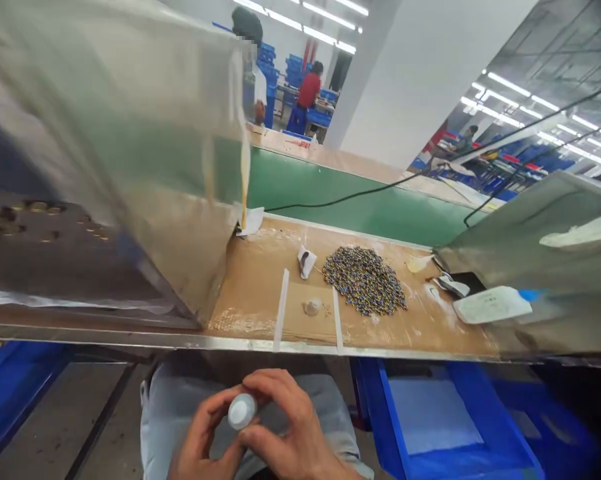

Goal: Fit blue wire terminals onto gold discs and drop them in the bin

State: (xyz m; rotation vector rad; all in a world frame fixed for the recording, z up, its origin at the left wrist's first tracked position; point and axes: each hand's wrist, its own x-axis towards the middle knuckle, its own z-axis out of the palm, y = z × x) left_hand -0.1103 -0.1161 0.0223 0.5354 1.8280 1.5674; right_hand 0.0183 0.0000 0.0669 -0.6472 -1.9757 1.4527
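Over my lap, my left hand (207, 433) and my right hand (290, 420) meet around a small white bottle-like object (241, 411). Its round, translucent end faces up toward me. My left fingers close on its left side; the right thumb and forefinger curl round its right side. The rest of it is hidden. Beyond my hands, on the brown bench (250, 310), lies a heap of small shiny beads (364, 280), dark with gold and blue glints. Left of the heap, a small clear lump (311, 307) rests on a cardboard patch (305, 327) between two white tape strips.
A white bottle with a blue tip (495, 305) lies at the right. A crumpled white scrap (306, 262) sits behind the cardboard. Cloudy panels (180, 133) flank the bench. A blue bin (440, 420) stands below right. A black cable (340, 199) crosses the back; people work beyond.
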